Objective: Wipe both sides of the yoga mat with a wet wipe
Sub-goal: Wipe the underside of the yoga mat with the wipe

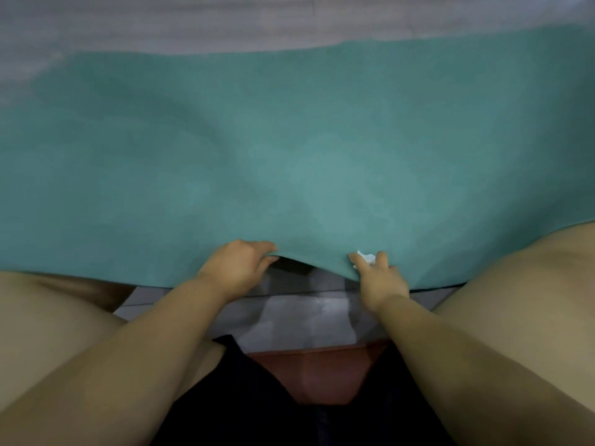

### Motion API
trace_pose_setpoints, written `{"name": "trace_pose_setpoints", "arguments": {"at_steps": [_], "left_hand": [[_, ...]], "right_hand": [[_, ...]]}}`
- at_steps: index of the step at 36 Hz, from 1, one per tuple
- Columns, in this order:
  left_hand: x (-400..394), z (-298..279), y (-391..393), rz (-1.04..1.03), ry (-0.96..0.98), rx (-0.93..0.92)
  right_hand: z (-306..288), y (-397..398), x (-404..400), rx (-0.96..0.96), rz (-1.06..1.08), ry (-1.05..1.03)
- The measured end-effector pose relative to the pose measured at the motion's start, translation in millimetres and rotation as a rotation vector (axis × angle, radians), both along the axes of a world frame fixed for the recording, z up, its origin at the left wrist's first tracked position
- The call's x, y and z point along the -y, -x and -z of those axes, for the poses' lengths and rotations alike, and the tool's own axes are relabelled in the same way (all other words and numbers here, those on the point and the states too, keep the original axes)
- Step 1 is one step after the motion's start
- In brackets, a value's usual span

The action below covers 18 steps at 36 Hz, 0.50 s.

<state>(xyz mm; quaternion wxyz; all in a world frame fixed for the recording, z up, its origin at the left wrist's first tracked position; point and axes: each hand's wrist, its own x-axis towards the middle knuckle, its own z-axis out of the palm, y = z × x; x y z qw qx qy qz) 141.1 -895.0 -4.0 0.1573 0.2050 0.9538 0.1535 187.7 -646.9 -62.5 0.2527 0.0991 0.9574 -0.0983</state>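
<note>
A teal yoga mat (289, 156) lies spread across the floor and fills most of the view. Its near edge is lifted between my hands, showing a dark underside. My left hand (240, 265) pinches that near edge, thumb on top. My right hand (376, 275) grips the same edge a little to the right, with a crumpled white wet wipe (365, 257) held between its fingers against the mat.
Grey tiled floor (306, 317) shows between the mat edge and my body. My bare knees (515, 300) flank both arms. A reddish-brown seat edge (322, 375) and dark shorts (251, 397) lie below. Pale floor (193, 20) runs beyond the mat's far edge.
</note>
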Motion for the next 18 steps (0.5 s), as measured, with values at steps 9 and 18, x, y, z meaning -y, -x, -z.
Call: {"name": "trace_pose_setpoints", "arguments": {"at_steps": [9, 18], "left_hand": [[7, -3, 7, -0.047, -0.075, -0.012], [-36, -10, 12, 0.103, 0.332, 0.116]], "right_hand": [[-43, 31, -30, -0.174, 0.01, -0.108], [-114, 56, -57, -0.512, -0.045, -0.185]]}}
